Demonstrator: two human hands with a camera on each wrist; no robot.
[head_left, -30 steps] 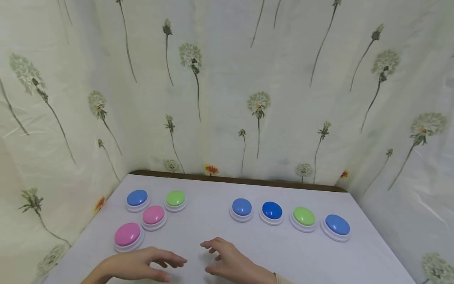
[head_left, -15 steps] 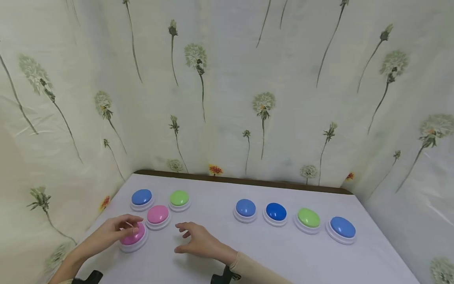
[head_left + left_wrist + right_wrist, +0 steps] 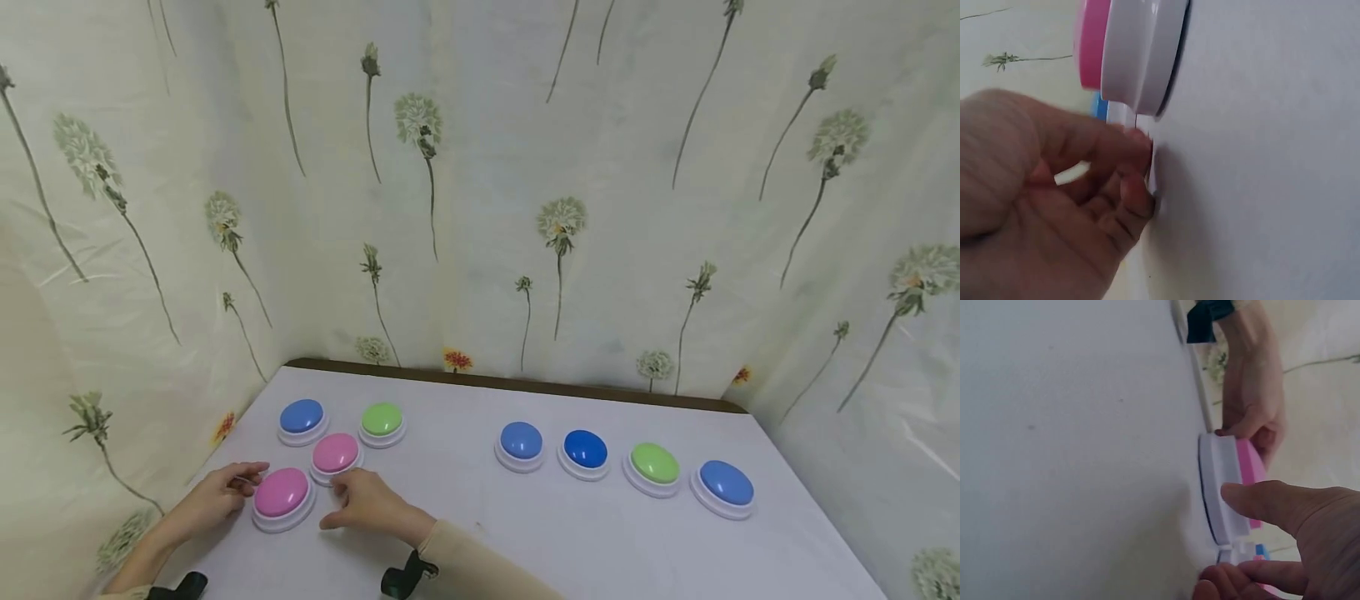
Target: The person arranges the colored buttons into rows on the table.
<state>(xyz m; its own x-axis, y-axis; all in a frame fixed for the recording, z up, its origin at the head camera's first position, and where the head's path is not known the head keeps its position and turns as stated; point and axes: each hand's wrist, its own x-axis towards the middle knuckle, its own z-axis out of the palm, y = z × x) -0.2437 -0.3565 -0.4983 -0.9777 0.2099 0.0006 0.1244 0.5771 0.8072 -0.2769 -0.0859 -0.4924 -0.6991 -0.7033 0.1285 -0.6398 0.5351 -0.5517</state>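
Observation:
A dome-topped pink push button on a white round base lies flat at the table's left front, between my two hands. My left hand is just left of it, fingers loosely bent; in the left wrist view the fingertips are down near the tabletop, apart from the button's white base. On the other side my right hand has thumb and fingers spread. Its thumb overlaps the pink button's base in the right wrist view. Its fingers overlap the front of a second pink button.
Behind the pink buttons sit a blue button and a green button. To the right stand two lighter blue buttons, a dark blue button and another green button. A flower-patterned curtain hangs around the white table.
Both hands have come up the table toward the left. My left hand passed over the near pink button to its left side; my right hand moved left to its right side. The buttons stay in place.

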